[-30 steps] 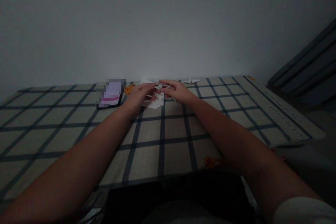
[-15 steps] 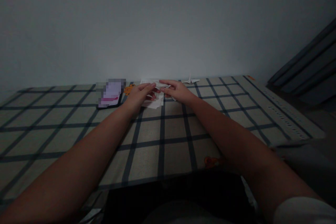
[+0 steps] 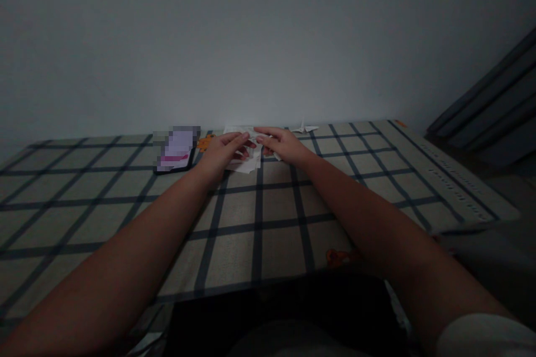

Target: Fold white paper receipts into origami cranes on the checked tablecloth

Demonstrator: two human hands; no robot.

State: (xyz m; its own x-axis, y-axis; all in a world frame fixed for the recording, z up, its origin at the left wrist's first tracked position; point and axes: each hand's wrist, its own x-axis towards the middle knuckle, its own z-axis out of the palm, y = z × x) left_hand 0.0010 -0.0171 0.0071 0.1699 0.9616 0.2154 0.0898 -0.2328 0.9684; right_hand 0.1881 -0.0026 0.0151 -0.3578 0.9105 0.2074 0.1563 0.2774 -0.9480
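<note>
My left hand (image 3: 224, 149) and my right hand (image 3: 283, 145) meet at the far side of the table. Between their fingertips is a small white folded paper (image 3: 253, 138), largely covered by the fingers, so its shape is hard to make out. Thumb and fingers of each hand are closed in a pinch on it. Under the hands lie loose white paper sheets (image 3: 245, 167). Just beyond my right hand rests a white paper crane (image 3: 305, 129) with a raised point.
A phone (image 3: 178, 149) with a lit, partly blurred screen sits left of my hands. The checked tablecloth (image 3: 234, 223) covers the table up to the pale wall (image 3: 268, 39). At the right hangs a dark curtain (image 3: 494, 106).
My right thumb and fingers have shifted slightly at the folded paper, the fingers curling in more. My left hand stays nearly still, and the phone, sheets and crane lie as before.
</note>
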